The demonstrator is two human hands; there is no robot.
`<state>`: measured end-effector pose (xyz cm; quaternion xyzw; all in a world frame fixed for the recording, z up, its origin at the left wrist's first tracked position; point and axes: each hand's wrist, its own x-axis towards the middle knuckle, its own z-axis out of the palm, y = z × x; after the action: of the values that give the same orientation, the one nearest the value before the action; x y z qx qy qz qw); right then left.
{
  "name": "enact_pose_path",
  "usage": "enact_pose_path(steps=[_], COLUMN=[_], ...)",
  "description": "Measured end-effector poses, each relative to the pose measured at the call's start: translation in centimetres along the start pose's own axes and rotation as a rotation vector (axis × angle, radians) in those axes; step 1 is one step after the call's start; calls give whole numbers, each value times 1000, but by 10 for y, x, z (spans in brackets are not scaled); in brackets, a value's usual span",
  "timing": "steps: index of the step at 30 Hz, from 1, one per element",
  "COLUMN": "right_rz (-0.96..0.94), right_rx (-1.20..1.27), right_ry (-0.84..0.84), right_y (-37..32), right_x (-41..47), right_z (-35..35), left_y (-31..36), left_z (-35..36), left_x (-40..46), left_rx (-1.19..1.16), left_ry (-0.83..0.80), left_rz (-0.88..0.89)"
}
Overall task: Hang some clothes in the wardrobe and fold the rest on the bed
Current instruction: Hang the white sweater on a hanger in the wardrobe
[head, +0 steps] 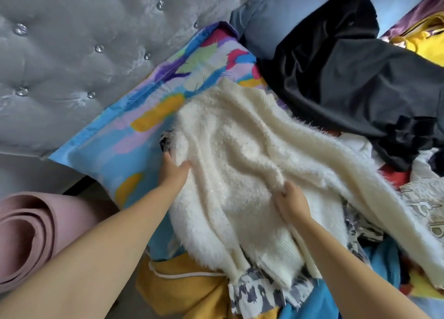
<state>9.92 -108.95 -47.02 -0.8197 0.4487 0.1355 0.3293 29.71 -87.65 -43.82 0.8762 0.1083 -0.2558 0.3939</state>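
We are laying out the fluffy white sweater (240, 150) on top of the heap of clothes on the bed (91, 150), neckband pointing toward the grey tufted headboard (72, 42) and hem toward us. Our left hand (174, 168) is gripping the sweater's left edge, thumb on top of the pile and fingers tucked beneath it. Our right hand (292, 201) is pinching a raised ridge of the knit near the middle, fingers curled around the fold.

It looks as though we are flattening the sweater before folding it. To do this well, we are wanting to draw the two hands apart so the ridge under the right hand is smoothed out rather than folded in. The right sleeve (360, 189) is trailing out over the other garments, so it will need bringing across the body first. The surface underneath is lumpy: a black garment (348, 78) is lying just beyond the shoulder, and a yellow piece (182, 287) and a spotted fabric (259, 297) are poking out below the hem. The fuzzy yarn probably clings, so we are favouring lifting and placing over dragging.
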Motion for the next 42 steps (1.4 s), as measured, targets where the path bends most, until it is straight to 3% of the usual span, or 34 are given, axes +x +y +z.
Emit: enact_pose_path(steps=[8,18,25,31,35,39,42], right_rz=[34,61,-334,-534,-526,-451,-351], right_rx=[326,997,1298,1535,1542,1550,1441], right_ry=[23,279,243,156,100,106,91], right_y=[-27,-72,-127,-160,-164,-148,-128], right_x=[-70,-205,-329,-451,-518,-566,-588], right_z=[-14,-62,-127,-104,-72,-52,-36], left_y=[42,13,-38,-91,-125,-142,-147], left_z=[-42,-139,-219,-295,-316,-330,-348], left_x=[-86,-201,-261,-300,-323,-351,-383], left_rx=[-424,-507,-636,-686,-678,-716,-857], left_ry=[-297,-440,-604,-1121,-883,-680,-693], left_rz=[90,130,140,113,-39,109,122])
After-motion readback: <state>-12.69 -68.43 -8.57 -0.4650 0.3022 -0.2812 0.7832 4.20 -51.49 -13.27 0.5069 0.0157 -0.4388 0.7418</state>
